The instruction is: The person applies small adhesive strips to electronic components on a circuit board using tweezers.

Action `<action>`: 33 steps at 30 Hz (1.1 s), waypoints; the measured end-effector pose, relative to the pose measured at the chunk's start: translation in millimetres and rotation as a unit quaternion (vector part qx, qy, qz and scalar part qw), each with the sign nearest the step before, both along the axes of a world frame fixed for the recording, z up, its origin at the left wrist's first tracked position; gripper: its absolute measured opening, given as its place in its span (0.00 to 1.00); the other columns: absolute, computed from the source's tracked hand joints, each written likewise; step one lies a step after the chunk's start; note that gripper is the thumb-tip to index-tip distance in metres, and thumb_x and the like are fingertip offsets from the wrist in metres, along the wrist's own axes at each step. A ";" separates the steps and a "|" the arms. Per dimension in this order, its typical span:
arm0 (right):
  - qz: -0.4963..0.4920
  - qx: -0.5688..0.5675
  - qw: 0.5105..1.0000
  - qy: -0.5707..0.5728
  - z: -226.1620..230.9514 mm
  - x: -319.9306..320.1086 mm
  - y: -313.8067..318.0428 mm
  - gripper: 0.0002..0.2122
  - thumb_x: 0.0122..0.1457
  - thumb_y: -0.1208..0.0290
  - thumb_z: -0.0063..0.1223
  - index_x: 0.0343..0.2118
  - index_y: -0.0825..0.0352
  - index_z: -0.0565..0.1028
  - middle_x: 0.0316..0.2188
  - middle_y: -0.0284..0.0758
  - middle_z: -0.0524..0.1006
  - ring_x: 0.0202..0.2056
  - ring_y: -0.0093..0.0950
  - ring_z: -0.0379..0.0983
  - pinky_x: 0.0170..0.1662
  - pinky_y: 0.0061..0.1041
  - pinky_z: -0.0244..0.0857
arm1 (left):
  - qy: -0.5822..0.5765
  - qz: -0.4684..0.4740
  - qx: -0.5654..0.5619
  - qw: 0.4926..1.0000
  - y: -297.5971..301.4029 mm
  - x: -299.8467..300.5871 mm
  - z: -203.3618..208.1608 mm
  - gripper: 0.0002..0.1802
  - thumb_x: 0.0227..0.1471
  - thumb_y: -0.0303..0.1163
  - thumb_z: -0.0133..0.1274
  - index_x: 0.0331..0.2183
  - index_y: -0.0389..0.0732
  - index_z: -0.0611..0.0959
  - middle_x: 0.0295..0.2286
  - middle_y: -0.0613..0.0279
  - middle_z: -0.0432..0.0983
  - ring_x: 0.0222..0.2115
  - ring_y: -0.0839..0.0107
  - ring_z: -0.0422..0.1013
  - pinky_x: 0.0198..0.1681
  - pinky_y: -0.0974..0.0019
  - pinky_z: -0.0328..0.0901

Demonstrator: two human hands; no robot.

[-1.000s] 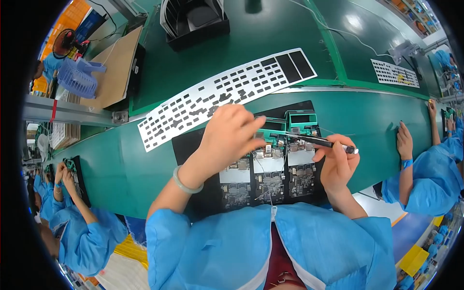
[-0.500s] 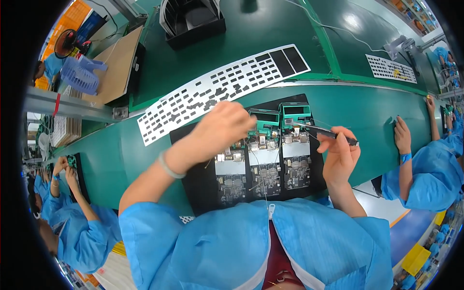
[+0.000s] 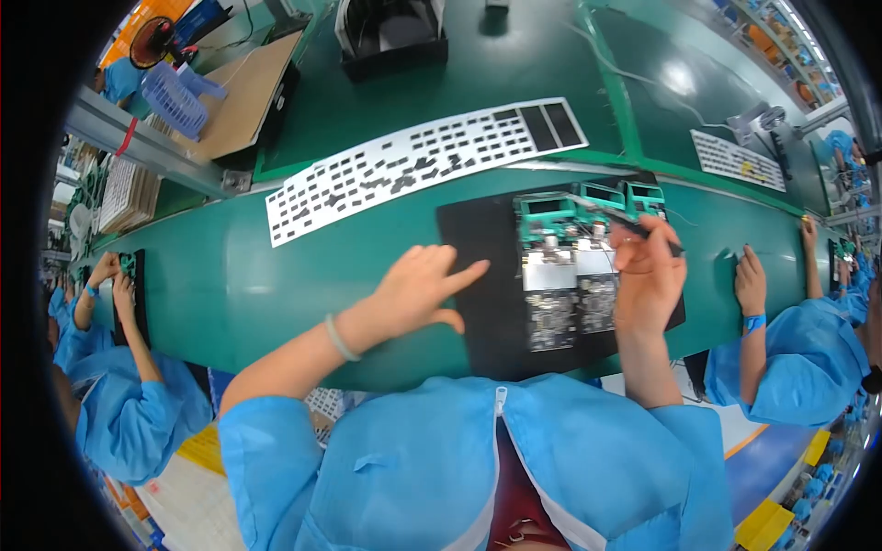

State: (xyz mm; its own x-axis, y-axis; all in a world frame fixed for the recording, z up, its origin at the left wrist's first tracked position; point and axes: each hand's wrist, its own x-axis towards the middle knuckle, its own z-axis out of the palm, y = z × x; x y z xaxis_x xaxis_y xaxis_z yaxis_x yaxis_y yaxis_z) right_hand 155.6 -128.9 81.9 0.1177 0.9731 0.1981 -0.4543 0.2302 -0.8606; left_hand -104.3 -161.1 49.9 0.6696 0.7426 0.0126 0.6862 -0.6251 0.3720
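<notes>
A pair of dark tweezers (image 3: 619,219) is pinched in my right hand (image 3: 648,275), its tip aimed left over the green frames. Beneath it, circuit boards (image 3: 551,317) lie side by side on a black mat (image 3: 491,303). Green-rimmed frames (image 3: 547,208) stand at their far ends. My right hand hides much of the rightmost board. My left hand (image 3: 413,289) is empty beside the mat's left edge, index finger stretched toward the mat and thumb apart. Whether the fingertip touches the mat, I cannot tell.
Beyond the mat lies a white sheet (image 3: 367,179) carrying many small black pieces. A black bin (image 3: 395,57) stands farther back. Co-workers in blue sit on both sides, one hand (image 3: 751,280) resting at the right. A blue plastic basket (image 3: 175,103) is at far left.
The mat with its boards has shifted right and turned slightly. My left hand has drawn back from the boards to the mat's left, its fingers opening. The tweezers remain in my right hand.
</notes>
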 end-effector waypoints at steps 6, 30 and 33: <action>0.067 -0.022 0.997 -0.024 3.9 -17.9 -7.7 0.13 0.57 0.70 0.37 0.40 0.74 0.66 0.25 0.42 0.74 0.28 0.27 0.72 0.41 0.27 0.61 | -0.119 -0.045 0.037 0.991 30.6 101.2 -14.4 0.36 0.30 0.40 0.58 0.46 0.42 0.68 0.30 0.56 0.63 0.34 0.61 0.60 0.36 0.62 0.55; 0.017 0.016 0.968 -0.250 -40.6 -57.8 124.2 0.08 0.54 0.75 0.43 0.34 0.74 0.71 0.24 0.36 0.75 0.28 0.21 0.72 0.31 0.16 0.64 | -0.035 0.129 0.233 0.963 133.9 33.3 -25.2 0.31 0.38 0.47 0.53 0.46 0.47 0.67 0.47 0.44 0.56 0.50 0.49 0.52 0.52 0.51 0.46; -0.007 0.015 0.953 -0.302 -52.1 -64.7 131.8 0.08 0.54 0.75 0.44 0.33 0.73 0.72 0.22 0.36 0.75 0.28 0.20 0.73 0.29 0.16 0.64 | -0.044 0.147 0.214 0.965 134.7 33.9 -27.2 0.33 0.37 0.47 0.53 0.47 0.48 0.67 0.48 0.46 0.55 0.50 0.50 0.51 0.52 0.52 0.46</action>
